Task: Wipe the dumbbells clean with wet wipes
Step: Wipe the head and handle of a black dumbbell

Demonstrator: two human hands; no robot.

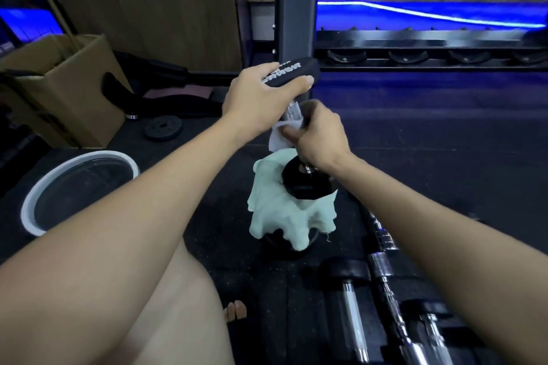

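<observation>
A black dumbbell [307, 184] with a chrome handle stands tilted on end, its lower head resting on a pale green cloth [278, 216] draped over a dark object on the floor. My left hand [261, 98] grips the upper head, which bears white lettering. My right hand [318, 135] is closed around the chrome handle with a white wet wipe [278, 136] pressed against it. The wipe's loose end hangs below my fingers.
More dumbbells [350, 284] and chrome bars [382, 246] lie on the black rubber floor at lower right. A white-rimmed round basin [29, 201] sits at left, a cardboard box [65, 98] behind it, a small weight plate [163, 127] nearby. A dark rack post [296, 9] rises behind the dumbbell.
</observation>
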